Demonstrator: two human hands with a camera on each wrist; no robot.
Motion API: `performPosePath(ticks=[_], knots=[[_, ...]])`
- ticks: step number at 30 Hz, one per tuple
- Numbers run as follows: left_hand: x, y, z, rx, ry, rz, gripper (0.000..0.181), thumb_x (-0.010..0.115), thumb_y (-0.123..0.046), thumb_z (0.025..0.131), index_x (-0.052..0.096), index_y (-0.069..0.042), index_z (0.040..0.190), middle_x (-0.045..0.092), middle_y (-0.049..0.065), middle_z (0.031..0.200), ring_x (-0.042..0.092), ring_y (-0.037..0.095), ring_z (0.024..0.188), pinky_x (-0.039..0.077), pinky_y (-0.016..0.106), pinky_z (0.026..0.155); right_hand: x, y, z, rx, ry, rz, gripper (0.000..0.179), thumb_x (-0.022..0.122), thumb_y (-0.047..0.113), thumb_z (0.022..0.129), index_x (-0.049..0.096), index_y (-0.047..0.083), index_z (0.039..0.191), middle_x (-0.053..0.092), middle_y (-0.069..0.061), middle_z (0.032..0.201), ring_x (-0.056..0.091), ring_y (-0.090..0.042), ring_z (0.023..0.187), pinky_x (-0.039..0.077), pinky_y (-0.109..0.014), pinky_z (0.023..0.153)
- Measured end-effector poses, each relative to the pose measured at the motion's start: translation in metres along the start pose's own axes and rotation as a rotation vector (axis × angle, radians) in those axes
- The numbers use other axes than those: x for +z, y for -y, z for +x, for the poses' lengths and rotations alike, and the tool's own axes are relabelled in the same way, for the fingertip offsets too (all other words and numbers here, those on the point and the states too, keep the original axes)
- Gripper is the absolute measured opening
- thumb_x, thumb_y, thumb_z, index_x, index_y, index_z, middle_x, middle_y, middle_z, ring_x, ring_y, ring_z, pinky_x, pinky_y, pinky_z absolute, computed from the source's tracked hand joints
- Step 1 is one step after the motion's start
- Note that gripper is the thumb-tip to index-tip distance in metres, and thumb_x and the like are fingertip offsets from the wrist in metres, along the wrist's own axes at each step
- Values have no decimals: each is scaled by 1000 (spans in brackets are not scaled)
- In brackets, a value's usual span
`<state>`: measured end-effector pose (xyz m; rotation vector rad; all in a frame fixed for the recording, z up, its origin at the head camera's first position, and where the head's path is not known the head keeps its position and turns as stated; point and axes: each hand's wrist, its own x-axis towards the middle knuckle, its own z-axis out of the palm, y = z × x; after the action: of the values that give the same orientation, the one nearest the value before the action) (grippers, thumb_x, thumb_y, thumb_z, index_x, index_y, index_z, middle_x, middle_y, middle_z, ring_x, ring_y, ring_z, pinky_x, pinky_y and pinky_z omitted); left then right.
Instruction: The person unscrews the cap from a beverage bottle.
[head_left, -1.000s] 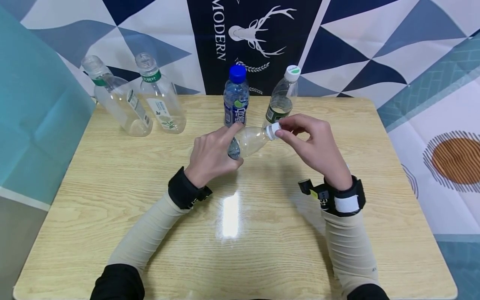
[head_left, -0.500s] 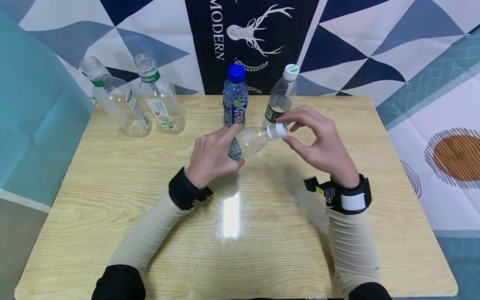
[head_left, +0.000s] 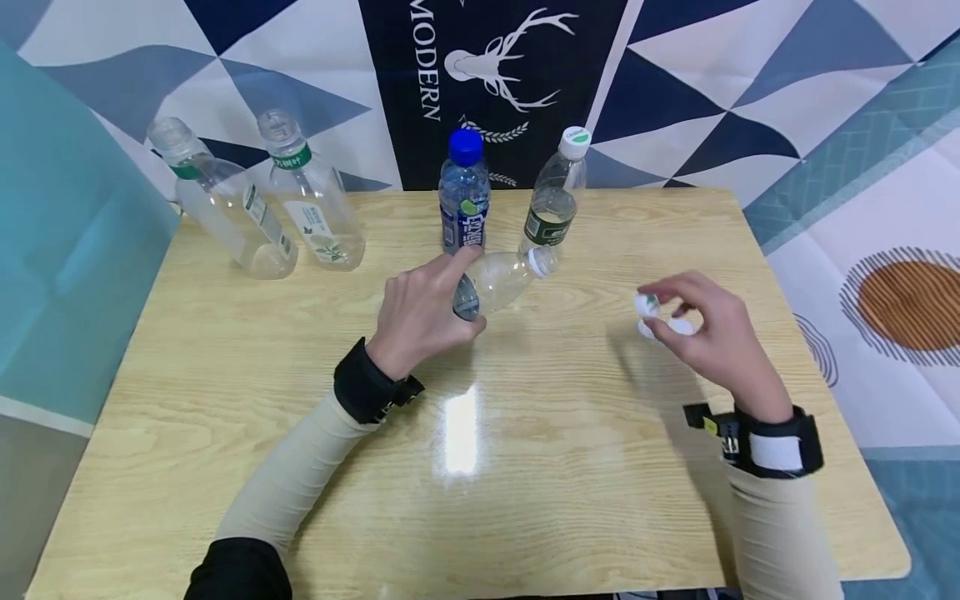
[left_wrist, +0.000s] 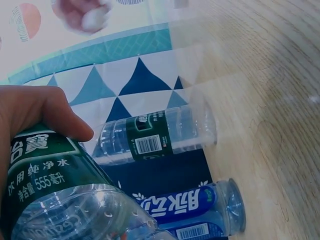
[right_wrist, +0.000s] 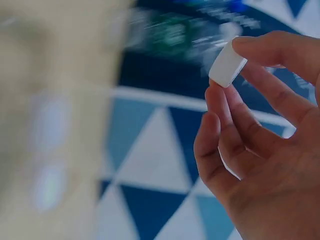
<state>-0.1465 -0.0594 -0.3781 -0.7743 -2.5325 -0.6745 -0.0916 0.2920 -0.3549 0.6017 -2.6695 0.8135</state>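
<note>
My left hand [head_left: 427,312] grips a clear plastic water bottle [head_left: 501,279] round its body. The bottle lies tilted over the table, its uncapped neck pointing right. Its green label [left_wrist: 55,165] shows in the left wrist view, under my fingers. Over the right part of the table, my right hand [head_left: 708,329] pinches a white bottle cap [right_wrist: 228,65] between thumb and fingertips. Just below that hand, more white caps [head_left: 681,326] lie on the table, partly hidden by the fingers.
Behind the held bottle stand a blue-capped drink bottle [head_left: 465,196] and a white-capped water bottle [head_left: 553,204]. Two uncapped clear bottles with green neck bands, one on the left [head_left: 232,208] and its neighbour [head_left: 315,208], stand at the back left. A patterned cloth [head_left: 675,92] hangs behind the wooden table [head_left: 525,500].
My right hand has pulled the white cap off the held bottle's neck and carried it right and toward me, over the other caps. My left hand keeps its grip on the bottle, nearly still.
</note>
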Motion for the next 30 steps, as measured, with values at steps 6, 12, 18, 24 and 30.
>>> performPosePath(ticks=[6, 12, 18, 24, 30], knots=[[0, 0, -1, -9, 9, -3, 69, 70, -40, 58, 55, -19, 122, 64, 0, 91, 46, 11, 54, 33, 28, 38, 15, -35, -44, 219, 149, -124, 23, 74, 11, 77, 62, 8, 96, 63, -5, 90, 57, -20, 75, 43, -32, 58], [2, 2, -1, -6, 8, -8, 71, 71, -40, 57, 55, -18, 123, 64, 1, 92, 46, 12, 54, 33, 28, 38, 21, -42, -55, 321, 260, -249, 15, 75, 23, 77, 64, 13, 75, 62, -5, 78, 55, -20, 67, 42, -37, 55], [2, 4, 0, -5, -10, -1, 73, 71, -41, 57, 54, -18, 124, 66, 2, 98, 45, 11, 54, 32, 27, 38, 25, -44, -53, 293, 263, -306, 14, 74, 23, 75, 63, 16, 75, 60, 0, 76, 52, -14, 60, 40, -32, 47], [2, 4, -1, -4, -10, -5, 73, 71, -41, 57, 55, -17, 124, 66, 3, 98, 45, 11, 53, 33, 27, 38, 23, -39, -54, 301, 250, -347, 18, 75, 25, 73, 60, 16, 74, 57, -10, 91, 53, -22, 68, 39, -34, 45], [2, 5, 0, -4, -17, -2, 74, 71, -42, 57, 54, -18, 124, 65, 1, 94, 45, 11, 53, 32, 27, 38, 21, -26, -48, 238, 101, -327, 26, 77, 26, 71, 56, 12, 75, 52, -12, 95, 54, -26, 70, 37, -37, 46]])
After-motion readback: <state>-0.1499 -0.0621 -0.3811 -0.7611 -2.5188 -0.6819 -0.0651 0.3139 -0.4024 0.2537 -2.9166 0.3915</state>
